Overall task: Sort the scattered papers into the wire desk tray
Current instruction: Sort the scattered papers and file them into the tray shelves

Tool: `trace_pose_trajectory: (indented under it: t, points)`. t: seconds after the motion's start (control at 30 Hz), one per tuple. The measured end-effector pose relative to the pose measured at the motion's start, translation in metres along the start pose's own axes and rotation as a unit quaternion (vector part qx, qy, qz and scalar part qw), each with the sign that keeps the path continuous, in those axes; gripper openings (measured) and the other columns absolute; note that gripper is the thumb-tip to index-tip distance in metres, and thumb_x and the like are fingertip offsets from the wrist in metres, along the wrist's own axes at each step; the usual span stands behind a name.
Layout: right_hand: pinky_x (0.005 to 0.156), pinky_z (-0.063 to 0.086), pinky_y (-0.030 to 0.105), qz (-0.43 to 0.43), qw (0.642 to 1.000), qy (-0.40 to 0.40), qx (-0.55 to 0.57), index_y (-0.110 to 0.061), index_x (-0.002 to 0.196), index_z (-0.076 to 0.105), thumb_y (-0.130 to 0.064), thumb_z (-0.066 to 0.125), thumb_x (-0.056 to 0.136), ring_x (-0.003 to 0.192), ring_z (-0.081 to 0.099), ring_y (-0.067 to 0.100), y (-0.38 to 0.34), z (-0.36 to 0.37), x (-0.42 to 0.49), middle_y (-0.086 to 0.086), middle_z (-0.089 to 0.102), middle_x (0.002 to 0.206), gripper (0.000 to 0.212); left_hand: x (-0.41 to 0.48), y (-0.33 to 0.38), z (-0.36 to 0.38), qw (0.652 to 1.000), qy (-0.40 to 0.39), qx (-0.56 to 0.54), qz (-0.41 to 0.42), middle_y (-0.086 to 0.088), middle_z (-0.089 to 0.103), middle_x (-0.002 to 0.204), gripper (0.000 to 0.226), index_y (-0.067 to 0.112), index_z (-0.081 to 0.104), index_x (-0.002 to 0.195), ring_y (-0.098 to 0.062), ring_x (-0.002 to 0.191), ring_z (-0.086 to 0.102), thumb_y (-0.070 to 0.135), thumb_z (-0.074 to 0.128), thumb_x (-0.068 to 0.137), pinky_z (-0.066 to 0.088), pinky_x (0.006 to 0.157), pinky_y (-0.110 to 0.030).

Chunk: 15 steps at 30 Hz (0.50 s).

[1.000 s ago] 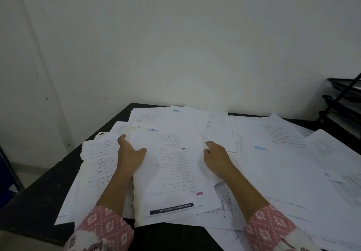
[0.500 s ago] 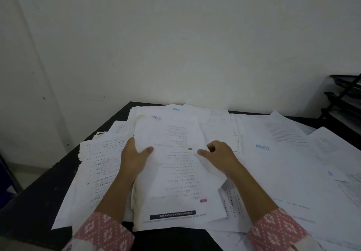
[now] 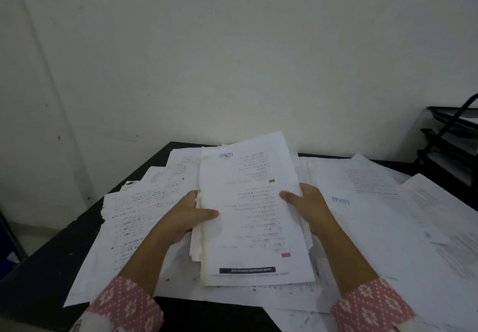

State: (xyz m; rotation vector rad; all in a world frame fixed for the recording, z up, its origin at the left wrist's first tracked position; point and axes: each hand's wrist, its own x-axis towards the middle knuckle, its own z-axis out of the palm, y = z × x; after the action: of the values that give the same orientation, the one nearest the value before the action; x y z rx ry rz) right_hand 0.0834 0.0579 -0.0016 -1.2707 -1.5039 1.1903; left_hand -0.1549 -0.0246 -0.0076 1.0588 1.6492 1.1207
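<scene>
Item one, the sheaf of papers point(image 3: 248, 218): I see it raised and tilted toward the camera above the middle of the desk, several sheets thick, its left edge ragged and stained. A second ago the top sheet lay flat on the pile; half a second ago its far edge was curling up; now the whole bundle is gathered and off the surface.

Left hand point(image 3: 186, 218): grips the sheaf's left edge, thumb lying across the front page, fingers hidden behind. Earlier it rested on top of the sheet.

Right hand point(image 3: 307, 205): grips the right edge, thumb on the front page, fingers behind. Both sleeves are pink with a white pattern.

Writing on the front page, upside down to me: "LUNAS" in blue near the far edge, a small green mark at mid-page, a pink mark near the lower right, and a dark banner with pale lettering along the near edge, too blurred to read. The rows of print are not legible.

Scattered papers point(image 3: 388, 241): spread across the black desk point(image 3: 38, 267) on every side of the sheaf; one sheet to the right also bears "LUNAS" in blue, inverted.

Wire desk tray point(image 3: 450, 137): black, tiered, at the far right edge of the view, well apart from the sheaf.
</scene>
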Motion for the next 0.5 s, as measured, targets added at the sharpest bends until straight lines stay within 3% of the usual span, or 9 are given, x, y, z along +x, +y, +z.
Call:
trace_pose_trajectory:
  t: [0.1, 0.2, 0.27, 0.33, 0.4, 0.5]
  points:
    - [0.07, 0.056, 0.03, 0.025, 0.999, -0.018, 0.037, -0.012, 0.1, 0.064, -0.024, 0.063, 0.089, 0.084, 0.067, 0.021, -0.004, -0.011, -0.003, 0.007, 0.07, 0.102, 0.017, 0.0, 0.003, 0.011, 0.997, 0.044, 0.054, 0.045, 0.002, 0.05, 0.124, 0.054, 0.012, 0.041, 0.131, -0.017, 0.105, 0.048, 0.016, 0.068, 0.085, 0.043, 0.086, -0.03]
    - [0.057, 0.053, 0.021, 0.031, 0.995, -0.088, -0.025, -0.017, 0.103, 0.06, -0.016, 0.068, 0.084, 0.081, 0.066, 0.015, -0.002, -0.02, -0.007, 0.0, 0.068, 0.099, 0.02, 0.004, 0.006, 0.024, 0.992, 0.078, 0.07, 0.072, 0.003, 0.049, 0.115, 0.039, 0.014, 0.045, 0.122, -0.014, 0.099, 0.047, 0.02, 0.063, 0.089, 0.041, 0.079, -0.026]
    - [0.069, 0.05, 0.024, 0.033, 0.995, -0.062, -0.072, -0.011, 0.116, 0.055, -0.009, 0.066, 0.085, 0.091, 0.06, 0.018, 0.006, -0.024, -0.004, 0.005, 0.062, 0.112, 0.033, 0.008, 0.009, 0.029, 0.99, 0.081, 0.09, 0.066, 0.0, 0.055, 0.112, 0.024, 0.015, 0.049, 0.112, -0.015, 0.094, 0.052, 0.024, 0.058, 0.092, 0.044, 0.075, -0.026]
    - [0.082, 0.046, 0.03, 0.029, 0.996, -0.011, -0.079, -0.006, 0.125, 0.051, -0.006, 0.062, 0.087, 0.1, 0.054, 0.021, 0.012, -0.03, 0.001, 0.01, 0.058, 0.121, 0.04, 0.016, 0.011, 0.027, 0.989, 0.083, 0.109, 0.054, -0.003, 0.06, 0.109, 0.021, 0.013, 0.055, 0.109, -0.02, 0.094, 0.058, 0.028, 0.055, 0.094, 0.05, 0.082, -0.033]
    - [0.085, 0.044, 0.031, 0.025, 0.996, 0.022, -0.078, -0.004, 0.126, 0.05, -0.005, 0.059, 0.089, 0.1, 0.053, 0.022, 0.017, -0.035, 0.005, 0.013, 0.057, 0.124, 0.038, 0.028, 0.011, 0.019, 0.98, 0.098, 0.167, 0.052, -0.005, 0.061, 0.113, 0.025, 0.011, 0.058, 0.112, -0.023, 0.103, 0.058, 0.028, 0.054, 0.094, 0.047, 0.093, -0.034]
    - [0.084, 0.044, 0.031, 0.022, 0.993, 0.075, -0.083, -0.002, 0.121, 0.052, -0.007, 0.057, 0.091, 0.097, 0.052, 0.021, 0.024, -0.039, 0.01, 0.014, 0.058, 0.123, 0.031, 0.053, 0.01, 0.003, 0.943, 0.161, 0.285, 0.051, -0.008, 0.053, 0.127, 0.037, 0.01, 0.054, 0.124, -0.025, 0.118, 0.05, 0.027, 0.057, 0.091, 0.039, 0.097, -0.032]
